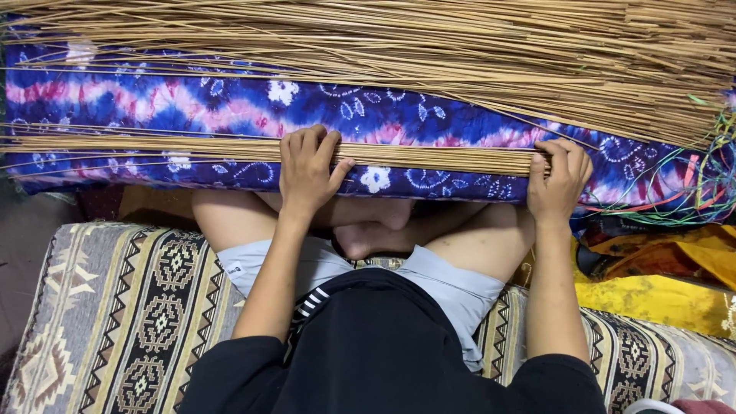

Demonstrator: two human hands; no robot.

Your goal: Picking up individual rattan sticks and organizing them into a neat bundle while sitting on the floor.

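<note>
Thin tan reed sticks (429, 157) lay in a flat bundle across a blue, purple and pink tie-dyed cushion (230, 103) — both hands gripped them.

The left hand (307, 170) pressed down on the bundle's middle, its fingers (310, 138) curled over the top and the thumb tucked under the front edge; the right hand (560, 184) clamped the bundle's right end, fingers closed around it. A larger loose heap of the same sticks (460, 46) lay behind — the person sat cross-legged on a grey patterned woven mat (115, 307).

Home craft corner, reed stalks (460, 46), patterned cushion (115, 307)
</note>
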